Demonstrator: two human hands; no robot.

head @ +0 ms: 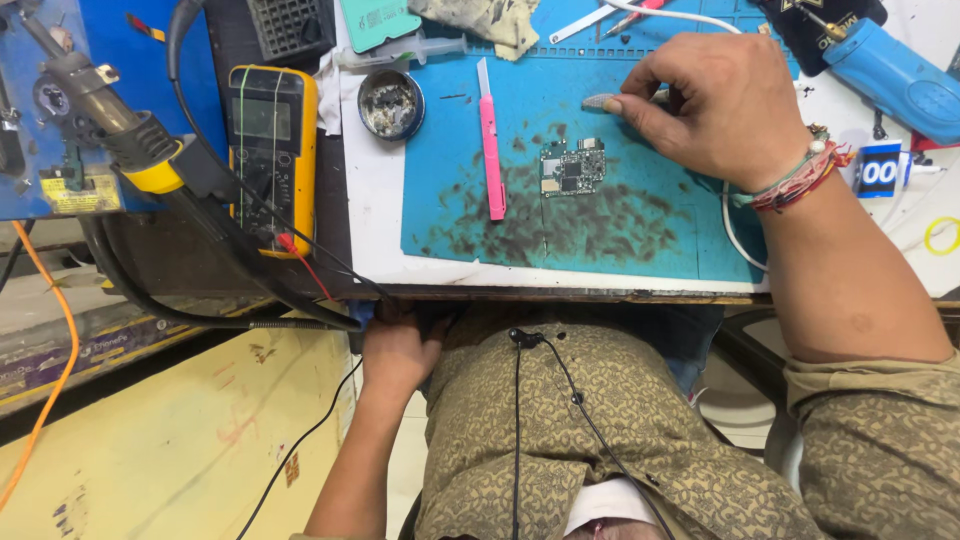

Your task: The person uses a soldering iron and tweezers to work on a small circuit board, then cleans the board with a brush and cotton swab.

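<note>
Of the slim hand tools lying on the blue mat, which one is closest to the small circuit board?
The pink knife, lying lengthwise just left of the board. The tweezers lie at the mat's far edge.

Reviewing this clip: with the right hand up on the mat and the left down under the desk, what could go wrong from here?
1. The small circuit board lies loose on the blue work mat; the right hand, pinching a small grey piece just above it, could knock it.
2. The pink craft knife lies beside the board, within a sweeping wrist's path.
3. The left hand at the desk edge sits among dangling cables and might snag one.
</note>
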